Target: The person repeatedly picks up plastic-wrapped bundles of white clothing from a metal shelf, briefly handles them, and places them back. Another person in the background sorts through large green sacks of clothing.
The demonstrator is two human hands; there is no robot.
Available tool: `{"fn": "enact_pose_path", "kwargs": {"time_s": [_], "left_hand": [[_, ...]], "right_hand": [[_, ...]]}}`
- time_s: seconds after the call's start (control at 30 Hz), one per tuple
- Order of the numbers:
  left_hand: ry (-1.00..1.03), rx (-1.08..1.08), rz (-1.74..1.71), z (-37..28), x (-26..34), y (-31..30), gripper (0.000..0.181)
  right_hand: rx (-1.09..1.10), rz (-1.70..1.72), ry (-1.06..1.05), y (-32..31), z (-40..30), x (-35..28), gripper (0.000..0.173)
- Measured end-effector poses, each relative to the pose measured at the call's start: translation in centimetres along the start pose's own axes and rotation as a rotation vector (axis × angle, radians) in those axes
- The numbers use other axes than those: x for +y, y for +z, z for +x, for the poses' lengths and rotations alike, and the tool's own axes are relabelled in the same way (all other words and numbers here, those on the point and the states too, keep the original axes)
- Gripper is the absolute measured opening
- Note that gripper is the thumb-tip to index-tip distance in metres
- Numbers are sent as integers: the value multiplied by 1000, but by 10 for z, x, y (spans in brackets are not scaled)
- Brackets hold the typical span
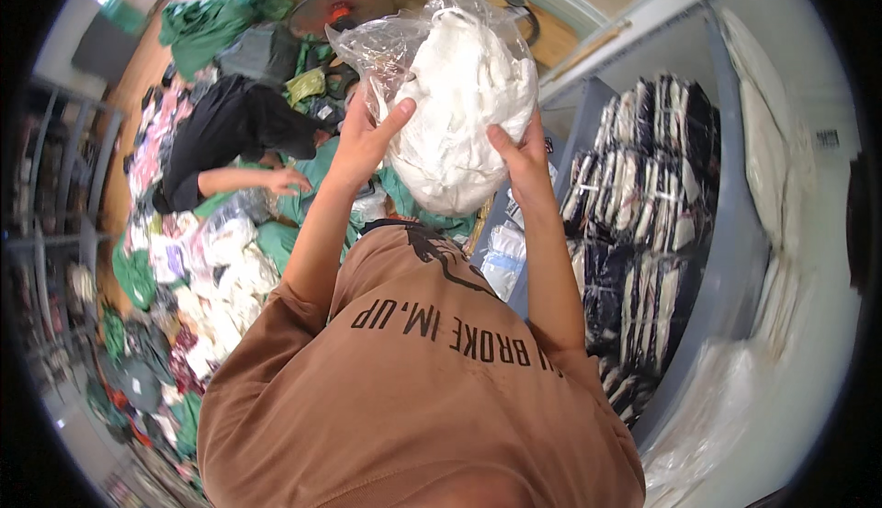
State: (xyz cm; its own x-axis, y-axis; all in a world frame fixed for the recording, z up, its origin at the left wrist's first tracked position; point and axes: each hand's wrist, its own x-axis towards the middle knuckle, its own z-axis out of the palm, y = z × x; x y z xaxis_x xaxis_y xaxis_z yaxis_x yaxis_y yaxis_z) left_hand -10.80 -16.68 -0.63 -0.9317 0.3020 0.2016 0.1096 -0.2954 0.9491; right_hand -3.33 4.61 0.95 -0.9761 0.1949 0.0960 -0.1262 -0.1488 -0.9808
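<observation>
Between my two hands I hold up a clear plastic bag (455, 108) packed with bunched white fabric. Its loose, crinkled top stands up above the fabric and flares out to the left. My left hand (372, 129) grips the left side, thumb on the front and the other fingers partly hidden by the plastic. On the right side my right hand (524, 150) presses its thumb against the front, with its fingers behind. Below the bag are green cloth or sacks (441, 215), partly covered by my arms and shirt.
At the left, a person in black (234, 136) bends over heaped garments (220, 301). Grey shelving (586, 115) at the right holds stacks of plastic-wrapped folded clothes (637, 170). A floor fan (341, 12) stands behind. Racks (62, 163) line the far left.
</observation>
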Motion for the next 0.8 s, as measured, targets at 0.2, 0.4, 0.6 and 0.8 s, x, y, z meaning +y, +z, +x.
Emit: {"fn": "enact_pose_path", "kwargs": {"time_s": [0.2, 0.4, 0.6, 0.8], "left_hand": [[128, -86, -109, 44, 19, 31, 66], [130, -508, 124, 84, 44, 65, 22], [276, -689, 163, 73, 62, 116, 7], [401, -722, 390, 74, 82, 137, 31]], "right_hand": [[341, 181, -48, -47, -31, 6, 64], [353, 235, -221, -86, -80, 5, 87], [408, -235, -360, -92, -94, -38, 75], [419, -443, -359, -106, -101, -61, 59]]}}
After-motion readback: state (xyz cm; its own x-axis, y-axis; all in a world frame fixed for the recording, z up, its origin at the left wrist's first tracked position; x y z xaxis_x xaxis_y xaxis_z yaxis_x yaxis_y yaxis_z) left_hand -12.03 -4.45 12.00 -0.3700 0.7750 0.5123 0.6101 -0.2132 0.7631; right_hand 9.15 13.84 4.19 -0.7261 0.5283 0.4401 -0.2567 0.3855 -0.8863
